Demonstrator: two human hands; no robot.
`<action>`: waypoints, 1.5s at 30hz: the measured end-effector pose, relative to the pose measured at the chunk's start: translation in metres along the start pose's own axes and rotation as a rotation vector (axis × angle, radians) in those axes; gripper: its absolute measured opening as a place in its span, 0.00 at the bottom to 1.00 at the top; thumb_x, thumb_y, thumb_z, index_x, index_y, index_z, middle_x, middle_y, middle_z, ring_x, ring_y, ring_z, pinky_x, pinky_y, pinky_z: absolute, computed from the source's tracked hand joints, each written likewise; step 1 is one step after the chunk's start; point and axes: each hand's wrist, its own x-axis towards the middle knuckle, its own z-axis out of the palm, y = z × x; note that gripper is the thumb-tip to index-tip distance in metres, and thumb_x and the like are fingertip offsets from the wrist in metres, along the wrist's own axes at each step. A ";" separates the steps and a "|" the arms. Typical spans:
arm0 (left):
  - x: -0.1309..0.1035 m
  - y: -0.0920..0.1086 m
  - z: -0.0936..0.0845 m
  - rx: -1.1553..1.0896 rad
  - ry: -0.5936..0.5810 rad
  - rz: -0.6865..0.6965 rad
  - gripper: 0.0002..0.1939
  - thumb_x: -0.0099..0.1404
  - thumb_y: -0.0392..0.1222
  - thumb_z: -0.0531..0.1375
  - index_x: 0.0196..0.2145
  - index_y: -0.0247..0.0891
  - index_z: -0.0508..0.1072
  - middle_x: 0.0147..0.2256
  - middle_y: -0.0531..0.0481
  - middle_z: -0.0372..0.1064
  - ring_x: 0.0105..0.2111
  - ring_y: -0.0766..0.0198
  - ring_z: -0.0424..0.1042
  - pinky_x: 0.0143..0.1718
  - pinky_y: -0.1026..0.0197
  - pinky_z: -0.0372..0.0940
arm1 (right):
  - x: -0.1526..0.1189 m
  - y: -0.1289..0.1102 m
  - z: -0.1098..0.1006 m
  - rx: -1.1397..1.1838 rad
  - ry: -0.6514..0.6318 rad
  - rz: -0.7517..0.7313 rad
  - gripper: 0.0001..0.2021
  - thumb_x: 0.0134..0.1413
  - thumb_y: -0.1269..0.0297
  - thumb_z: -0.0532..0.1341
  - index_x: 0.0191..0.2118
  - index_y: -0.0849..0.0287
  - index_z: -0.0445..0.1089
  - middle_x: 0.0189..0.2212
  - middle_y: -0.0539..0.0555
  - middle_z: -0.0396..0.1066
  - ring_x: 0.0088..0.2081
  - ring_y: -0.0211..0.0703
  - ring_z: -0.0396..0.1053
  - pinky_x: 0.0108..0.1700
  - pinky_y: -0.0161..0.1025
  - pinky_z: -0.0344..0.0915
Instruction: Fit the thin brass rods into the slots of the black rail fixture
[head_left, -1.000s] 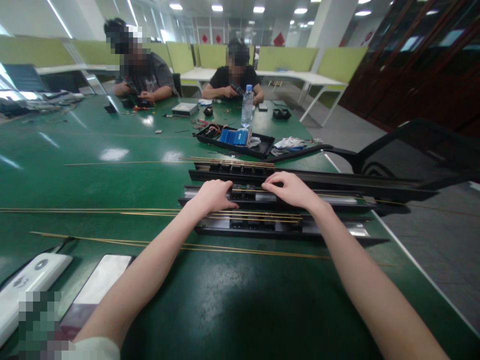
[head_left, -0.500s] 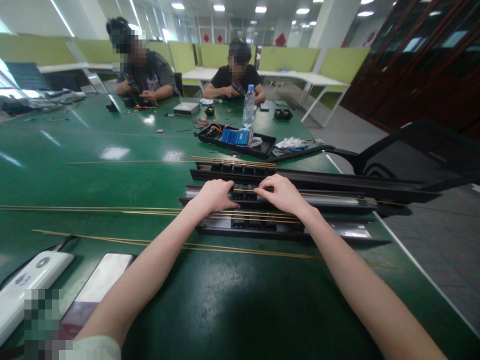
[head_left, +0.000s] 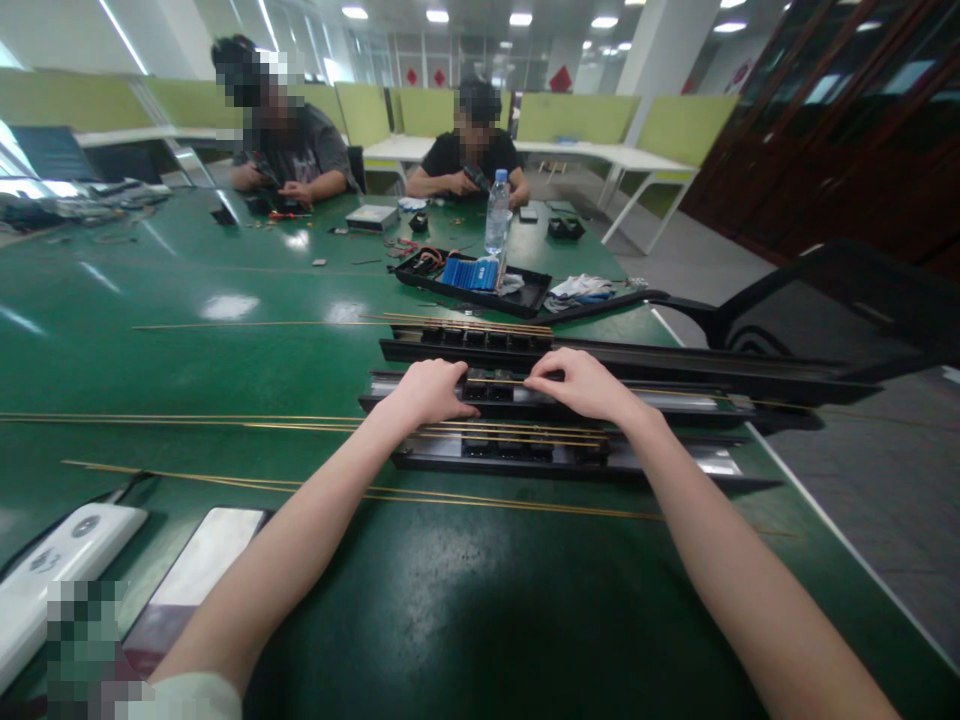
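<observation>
Tabletop (head_left: 420, 610) shows green between the forearms, the open room nearest me for drawing the hands back. Left of that, well apart from the fingers, lie a white case (head_left: 71, 560) and a flat box (head_left: 206, 555), both close by the left forearm. Loose rods (head_left: 480, 500) lie just on the near side of the fingers, and the right forearm crosses over them.

Next comes the near rail (head_left: 525, 467), with black blocks inside and several long rods lying over them. Just beyond, my left hand (head_left: 429, 390) has thumb and fingers spread across the middle rail (head_left: 675, 402); whether they grip a block, I cannot tell. My right hand (head_left: 577, 383) pinches a thin rod (head_left: 495, 380) narrowly between thumb and fingertip. The rod lies over the black blocks (head_left: 478, 388) showing between the hands, and I judge this rail partly done; whether the rod is seated is too small to see.

Beyond the fingers, the far rail (head_left: 637, 355) holds more blocks, with rods along its top; I cannot tell if any are fixed. To the right, the rails reach the table edge, beside a chair (head_left: 832, 330), so sideways room looks tight there. Past the far rail stand a black tray (head_left: 534, 292) and a bottle (head_left: 496, 215), and two people work across the table.
</observation>
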 end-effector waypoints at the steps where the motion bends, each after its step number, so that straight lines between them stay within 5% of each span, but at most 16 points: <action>1: 0.000 0.000 0.000 0.002 0.002 0.002 0.35 0.54 0.68 0.60 0.50 0.40 0.71 0.45 0.40 0.76 0.45 0.45 0.75 0.44 0.52 0.67 | -0.001 0.001 -0.001 0.008 -0.006 -0.001 0.15 0.59 0.53 0.60 0.32 0.57 0.79 0.35 0.55 0.78 0.39 0.48 0.72 0.44 0.40 0.64; 45: -0.002 -0.002 -0.002 0.015 0.006 0.022 0.34 0.54 0.70 0.59 0.48 0.40 0.72 0.44 0.40 0.76 0.44 0.45 0.75 0.42 0.53 0.68 | -0.014 0.028 -0.036 0.165 -0.199 -0.002 0.10 0.55 0.61 0.61 0.39 0.54 0.80 0.46 0.52 0.78 0.48 0.49 0.73 0.56 0.43 0.65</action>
